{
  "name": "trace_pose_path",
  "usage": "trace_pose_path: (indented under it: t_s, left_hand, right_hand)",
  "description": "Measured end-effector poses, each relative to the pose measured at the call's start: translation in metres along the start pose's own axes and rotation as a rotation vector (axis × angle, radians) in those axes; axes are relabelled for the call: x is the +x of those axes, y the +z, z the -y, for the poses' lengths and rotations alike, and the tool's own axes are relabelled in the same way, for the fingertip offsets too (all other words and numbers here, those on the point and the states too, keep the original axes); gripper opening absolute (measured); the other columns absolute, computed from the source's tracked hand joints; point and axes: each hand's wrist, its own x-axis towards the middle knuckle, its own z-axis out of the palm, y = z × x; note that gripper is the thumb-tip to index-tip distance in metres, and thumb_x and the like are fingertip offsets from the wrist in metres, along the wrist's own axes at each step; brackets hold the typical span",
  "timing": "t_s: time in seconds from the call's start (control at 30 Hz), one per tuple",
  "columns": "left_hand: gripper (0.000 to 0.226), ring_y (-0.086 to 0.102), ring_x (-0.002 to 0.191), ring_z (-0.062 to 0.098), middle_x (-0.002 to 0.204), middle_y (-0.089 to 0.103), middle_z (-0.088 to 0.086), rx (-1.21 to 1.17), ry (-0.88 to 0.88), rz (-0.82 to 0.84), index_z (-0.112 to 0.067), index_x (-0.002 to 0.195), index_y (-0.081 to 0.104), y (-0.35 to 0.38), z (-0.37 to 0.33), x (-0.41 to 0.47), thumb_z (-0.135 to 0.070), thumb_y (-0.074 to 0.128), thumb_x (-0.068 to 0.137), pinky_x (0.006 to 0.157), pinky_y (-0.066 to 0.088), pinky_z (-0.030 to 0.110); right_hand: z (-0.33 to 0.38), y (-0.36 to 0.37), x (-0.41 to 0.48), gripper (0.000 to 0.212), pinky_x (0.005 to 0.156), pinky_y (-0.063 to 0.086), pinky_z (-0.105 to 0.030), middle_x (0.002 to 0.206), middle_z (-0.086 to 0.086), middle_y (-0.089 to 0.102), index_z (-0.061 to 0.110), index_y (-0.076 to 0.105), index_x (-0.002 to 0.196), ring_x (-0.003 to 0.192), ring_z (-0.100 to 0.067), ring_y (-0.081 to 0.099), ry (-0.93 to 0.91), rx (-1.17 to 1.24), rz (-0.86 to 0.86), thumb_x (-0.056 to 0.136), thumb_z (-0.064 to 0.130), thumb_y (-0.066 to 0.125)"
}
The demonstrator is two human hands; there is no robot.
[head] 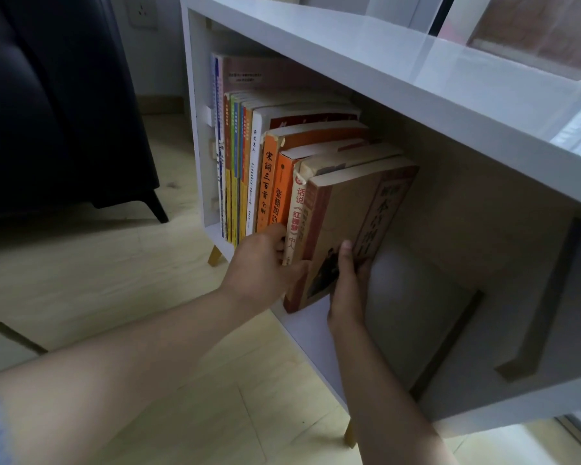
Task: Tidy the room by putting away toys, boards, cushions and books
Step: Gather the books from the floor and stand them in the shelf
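A white bookshelf (366, 58) holds a row of upright books (249, 156) against its left wall. At the row's right end, a brown book (346, 209) juts past the shelf's front edge. The right hand (348, 286) grips its cover, and the left hand (262, 266) presses on the neighbouring spines.

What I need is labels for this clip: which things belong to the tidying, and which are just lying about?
Job: brown book, held by the right hand; row of books, touched by the left hand; white bookcase.
Just there: dark sofa, wall socket, wooden floor.
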Motion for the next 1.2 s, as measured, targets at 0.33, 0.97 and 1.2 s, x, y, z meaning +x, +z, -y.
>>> trace_pose_path:
  t_s: [0.33,0.97,1.2]
  left_hand:
    - [0.045,0.058,0.062,0.010,0.073,0.061,0.000,0.477,-0.076,0.240,-0.013,0.081,0.058,-0.010,-0.009,0.010,-0.058,0.052,0.087,0.047,0.045,0.017]
    - [0.036,0.058,0.076,0.015,0.088,0.061,0.002,0.459,-0.012,0.192,-0.017,0.086,0.049,-0.017,0.001,0.008,-0.053,0.053,0.089,0.058,0.047,0.023]
    - [0.032,0.057,0.075,0.015,0.086,0.058,0.000,0.434,-0.008,0.151,-0.018,0.086,0.047,-0.015,0.000,0.004,-0.049,0.054,0.089,0.056,0.043,0.021]
  right_hand:
    - [-0.002,-0.002,-0.002,0.098,0.100,0.044,-0.033,0.148,0.002,0.041,0.036,0.020,0.150,0.129,-0.016,0.047,-0.011,-0.018,0.023,0.069,0.067,0.066]
    - [-0.005,0.009,-0.003,0.089,0.111,0.038,-0.045,0.157,0.000,0.025,0.031,0.010,0.153,0.139,-0.022,0.036,-0.021,-0.117,-0.032,0.084,0.058,0.061]
    - [0.001,0.007,-0.007,0.088,0.107,0.042,-0.040,0.153,-0.004,0.034,0.028,0.016,0.153,0.134,-0.023,0.042,0.016,-0.163,-0.055,0.083,0.058,0.062]
